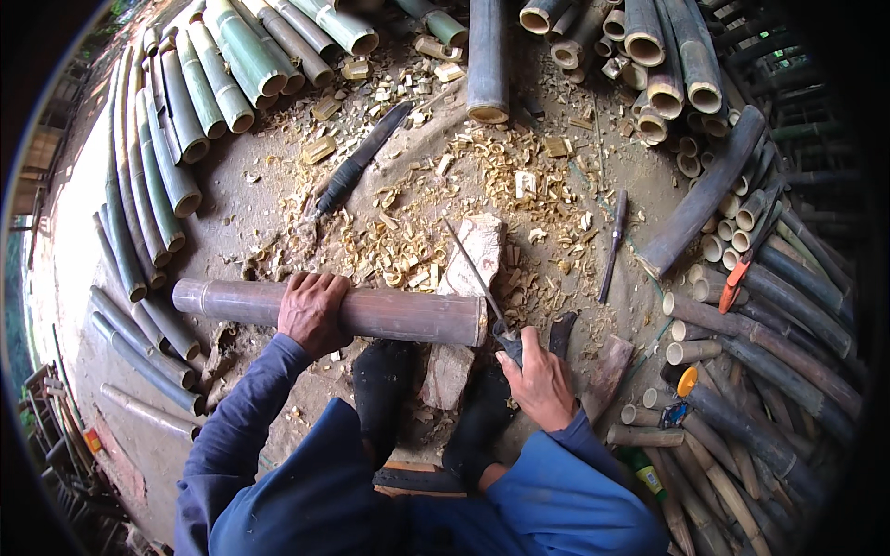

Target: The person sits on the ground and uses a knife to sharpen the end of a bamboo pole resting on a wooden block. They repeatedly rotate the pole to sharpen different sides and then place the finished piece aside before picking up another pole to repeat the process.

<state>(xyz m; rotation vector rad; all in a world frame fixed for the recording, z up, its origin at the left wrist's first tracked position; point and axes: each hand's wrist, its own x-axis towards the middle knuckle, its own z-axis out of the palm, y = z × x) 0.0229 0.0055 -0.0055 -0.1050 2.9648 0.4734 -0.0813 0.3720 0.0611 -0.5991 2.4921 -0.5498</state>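
A brown bamboo pole [399, 315] lies crosswise in front of me, its right end resting on a pale wooden block [475, 248]. My left hand [311, 313] grips the pole around its middle. A knife with a thin blade [468, 264] is held by its dark handle in my right hand [536, 378]; the blade points up and left over the block, right by the pole's cut end. My dark-socked feet [385, 389] sit below the pole.
Wood chips cover the ground ahead. A large dark-handled chopper [357, 167] lies at upper left of the chips, a chisel-like tool [612, 246] at right. Green bamboo poles [176, 130] are stacked left and top; brown tubes and short cut pieces [732, 232] pile up right.
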